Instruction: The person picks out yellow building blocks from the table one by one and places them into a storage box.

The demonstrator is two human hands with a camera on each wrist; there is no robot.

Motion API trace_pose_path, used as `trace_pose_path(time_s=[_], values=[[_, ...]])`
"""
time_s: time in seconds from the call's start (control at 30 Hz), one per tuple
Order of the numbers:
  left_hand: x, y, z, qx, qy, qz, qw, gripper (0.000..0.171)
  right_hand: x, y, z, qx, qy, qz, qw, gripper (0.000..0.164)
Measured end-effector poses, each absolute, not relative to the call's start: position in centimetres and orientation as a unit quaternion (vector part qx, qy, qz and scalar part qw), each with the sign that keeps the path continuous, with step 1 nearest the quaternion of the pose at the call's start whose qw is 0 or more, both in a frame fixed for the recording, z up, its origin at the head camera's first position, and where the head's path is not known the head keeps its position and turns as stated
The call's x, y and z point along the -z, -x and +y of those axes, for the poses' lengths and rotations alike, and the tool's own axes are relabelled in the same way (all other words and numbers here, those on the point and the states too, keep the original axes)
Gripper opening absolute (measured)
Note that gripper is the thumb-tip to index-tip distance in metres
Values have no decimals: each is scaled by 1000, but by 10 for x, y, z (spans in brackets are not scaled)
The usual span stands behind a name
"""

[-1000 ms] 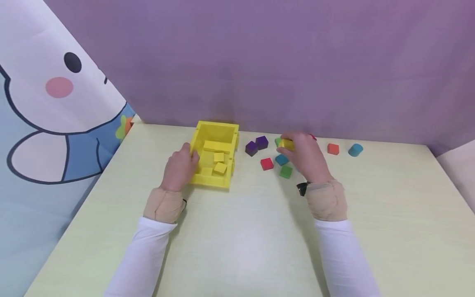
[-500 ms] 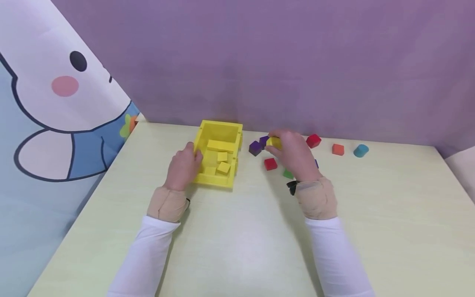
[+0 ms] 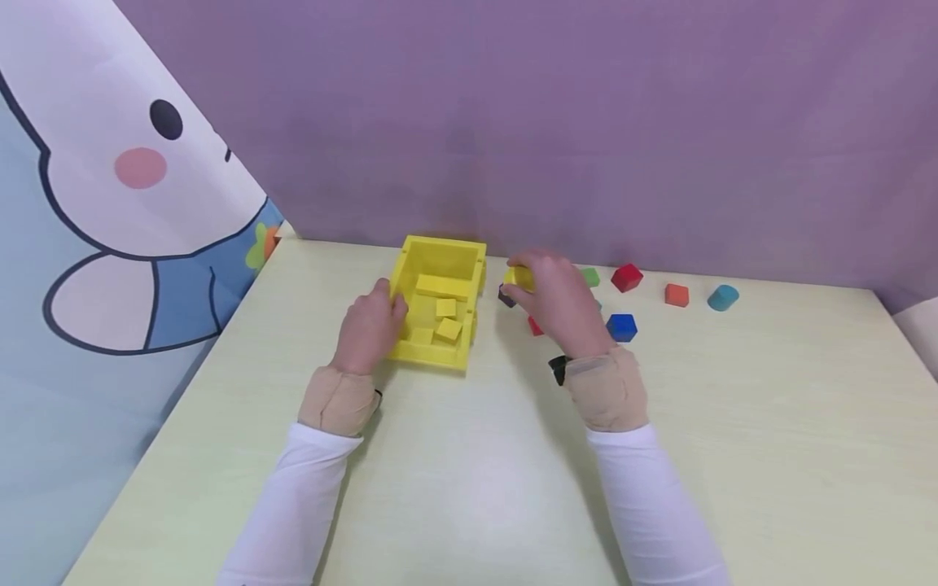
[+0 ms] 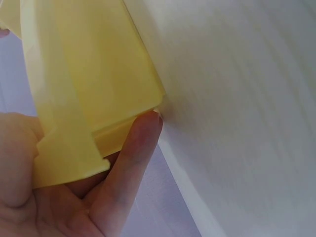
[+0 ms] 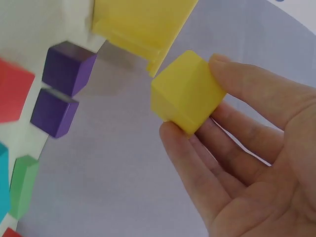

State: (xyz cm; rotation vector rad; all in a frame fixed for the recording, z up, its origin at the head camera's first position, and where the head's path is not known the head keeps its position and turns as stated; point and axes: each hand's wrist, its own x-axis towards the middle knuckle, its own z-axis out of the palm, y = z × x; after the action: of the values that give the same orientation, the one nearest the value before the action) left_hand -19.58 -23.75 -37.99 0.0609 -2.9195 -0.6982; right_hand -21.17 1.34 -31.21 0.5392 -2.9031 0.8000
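A yellow open-topped bin (image 3: 428, 355) stands at the back of the table. My left hand (image 3: 369, 330) grips its left wall; in the left wrist view the thumb and fingers lie on either side of the yellow plastic rim (image 4: 69, 168). Inside the bin are several yellow blocks (image 3: 449, 330). My right hand (image 3: 563, 305) holds a yellow block (image 5: 185, 91) between thumb and fingertips, raised to the right of the bin. Below and beside that hand, two purple cubes (image 5: 66, 69) sit on the table, partly hidden in the head view.
Right of my right hand lie a blue cube (image 3: 621, 327), a red block (image 3: 626, 277), a light green block (image 3: 589, 277), an orange block (image 3: 677, 295) and a teal cylinder (image 3: 723, 298). A purple cloth (image 3: 513, 122) rises behind the table's back edge.
My right hand has moved left toward the bin with the yellow block, uncovering the blue cube, red block and light green block. The left hand keeps its grip; the head view has shifted slightly.
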Motion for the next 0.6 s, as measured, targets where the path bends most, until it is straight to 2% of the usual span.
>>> trace_pose_path(time_s=[0.33, 0.6], values=[[379, 196, -236, 235, -25, -970, 58, 31, 309, 209, -3, -268, -202, -940, 57, 44], [379, 197, -236, 235, -25, -970, 60, 32, 309, 210, -13, -277, -247, -925, 81, 38]])
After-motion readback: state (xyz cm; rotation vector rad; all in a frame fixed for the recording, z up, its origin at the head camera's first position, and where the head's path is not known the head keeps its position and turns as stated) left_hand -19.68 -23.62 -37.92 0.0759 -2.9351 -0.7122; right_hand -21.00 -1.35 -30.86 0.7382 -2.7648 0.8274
